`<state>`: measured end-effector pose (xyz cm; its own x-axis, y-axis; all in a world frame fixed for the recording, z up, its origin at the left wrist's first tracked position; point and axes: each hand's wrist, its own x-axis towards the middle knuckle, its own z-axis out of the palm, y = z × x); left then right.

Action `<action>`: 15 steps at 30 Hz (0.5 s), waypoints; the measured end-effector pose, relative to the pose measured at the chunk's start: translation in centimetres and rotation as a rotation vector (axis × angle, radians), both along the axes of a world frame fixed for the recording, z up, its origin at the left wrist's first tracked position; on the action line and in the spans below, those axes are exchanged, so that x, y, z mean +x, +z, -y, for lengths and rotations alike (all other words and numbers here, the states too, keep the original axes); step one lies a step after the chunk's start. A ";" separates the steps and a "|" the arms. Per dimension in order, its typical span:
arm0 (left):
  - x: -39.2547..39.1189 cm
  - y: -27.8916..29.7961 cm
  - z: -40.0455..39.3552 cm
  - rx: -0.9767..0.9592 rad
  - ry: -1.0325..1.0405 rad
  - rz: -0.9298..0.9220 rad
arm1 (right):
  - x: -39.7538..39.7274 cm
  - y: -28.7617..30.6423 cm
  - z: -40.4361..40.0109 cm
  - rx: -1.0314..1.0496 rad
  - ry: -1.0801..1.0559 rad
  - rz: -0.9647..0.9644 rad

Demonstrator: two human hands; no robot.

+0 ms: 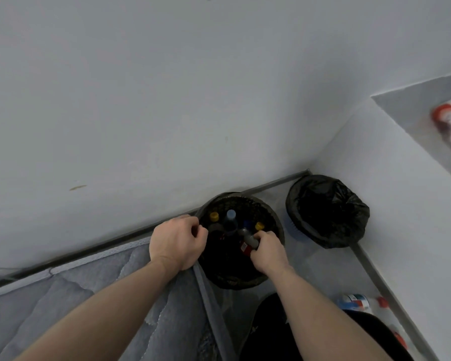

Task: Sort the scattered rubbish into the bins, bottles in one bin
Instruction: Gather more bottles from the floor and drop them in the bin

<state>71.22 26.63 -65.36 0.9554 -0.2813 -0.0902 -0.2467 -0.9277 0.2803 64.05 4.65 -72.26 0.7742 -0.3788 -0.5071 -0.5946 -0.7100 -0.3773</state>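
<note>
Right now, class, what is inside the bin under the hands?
The mesh bin holds upright bottles: two yellow caps, one pale blue; right hand grips a grey-capped bottle. Their lower parts are lost in darkness.

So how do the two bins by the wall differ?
The near bin stands upright and holds capped bottles; the far bin tilts and shows only its black liner. The left hand and right hand work at the near bin; nothing touches the far bin. Both are round and dark.

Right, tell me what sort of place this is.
Probably a bedroom corner at home: a grey quilted mattress lies on the floor against plain white walls, beside two round black-lined bins, one holding capped plastic bottles.
</note>
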 end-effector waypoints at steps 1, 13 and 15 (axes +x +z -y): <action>0.0 0.1 0.0 0.003 0.006 -0.005 | -0.1 0.6 -0.2 0.004 0.009 0.008; 0.0 1.9 0.1 0.152 -0.190 -0.105 | -7.6 13.1 1.6 -0.157 0.031 0.249; 0.0 2.7 1.8 0.278 -0.318 -0.057 | -10.2 15.1 3.2 -0.190 -0.036 0.302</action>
<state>71.19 24.86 -62.69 0.8163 -0.5186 -0.2543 -0.5240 -0.8501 0.0515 53.89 1.42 -57.12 0.8626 -0.4743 -0.1757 -0.5026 -0.7646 -0.4034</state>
